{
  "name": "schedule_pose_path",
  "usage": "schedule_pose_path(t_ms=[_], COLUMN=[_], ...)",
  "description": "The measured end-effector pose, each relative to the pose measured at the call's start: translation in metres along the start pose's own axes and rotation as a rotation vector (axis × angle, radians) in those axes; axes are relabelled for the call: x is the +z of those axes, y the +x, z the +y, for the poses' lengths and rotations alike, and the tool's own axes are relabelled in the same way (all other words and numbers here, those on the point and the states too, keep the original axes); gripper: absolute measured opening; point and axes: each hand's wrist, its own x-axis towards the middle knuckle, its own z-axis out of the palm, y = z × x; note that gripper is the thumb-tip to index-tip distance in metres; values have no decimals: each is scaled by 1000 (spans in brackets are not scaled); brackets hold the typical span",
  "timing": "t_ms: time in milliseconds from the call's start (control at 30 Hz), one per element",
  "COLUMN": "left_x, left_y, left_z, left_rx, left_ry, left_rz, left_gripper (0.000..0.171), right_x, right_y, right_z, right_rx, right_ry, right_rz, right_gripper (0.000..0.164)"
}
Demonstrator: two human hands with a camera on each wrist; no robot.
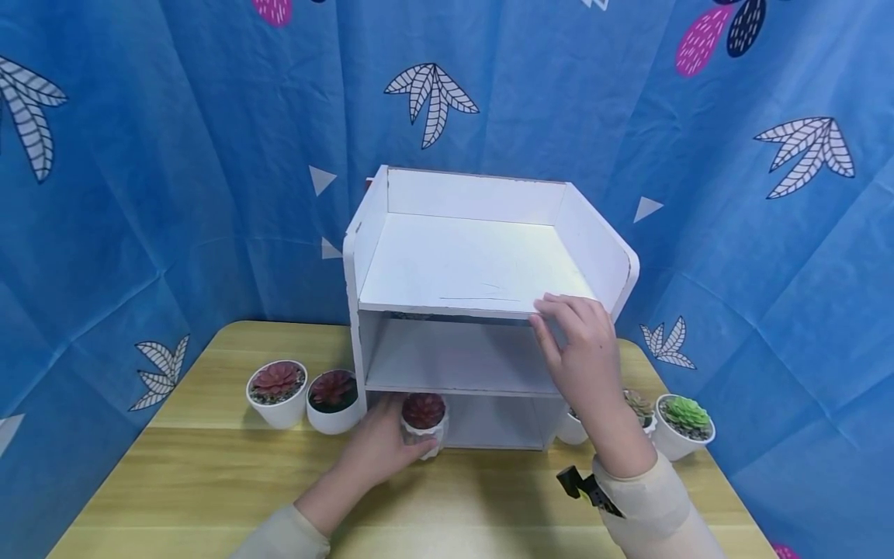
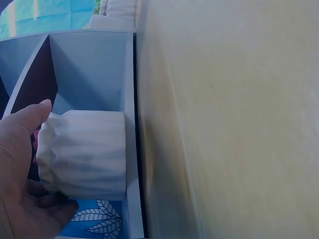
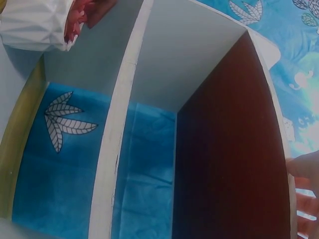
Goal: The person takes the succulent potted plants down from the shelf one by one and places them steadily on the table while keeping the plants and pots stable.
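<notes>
My left hand [image 1: 380, 442] grips a small white ribbed pot with a dark red succulent [image 1: 424, 411], thumb on one side and fingers on the other. The pot is at the left of the lowest compartment of a white shelf unit [image 1: 461, 388]. In the left wrist view the pot [image 2: 87, 154] is upright, its base close to the bottom board. My right hand [image 1: 583, 349] touches the front edge of the top board near its right end. In the right wrist view its fingers [image 3: 305, 199] show at that edge, none beneath the board.
Two white pots with red succulents, an outer one [image 1: 277, 394] and an inner one [image 1: 333, 401], stand left of the shelf unit. On the right are a green succulent pot [image 1: 684, 427] and others partly behind my right arm. A blue patterned curtain [image 1: 230, 155] surrounds the wooden table [image 1: 181, 473].
</notes>
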Motion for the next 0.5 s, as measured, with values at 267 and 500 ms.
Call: schedule_pose_path(t_ms=[267, 500], left_x=[5, 10], left_y=[3, 7], left_z=[-1, -3], left_rx=[-10, -42], left_ry=[-26, -40], left_rz=[-18, -40], left_gripper=[98, 99], right_x=[0, 1], right_y=[0, 0], right_z=[1, 1], right_rx=[-1, -3], right_ry=[4, 7], right_rz=[4, 7], right_gripper=[25, 25])
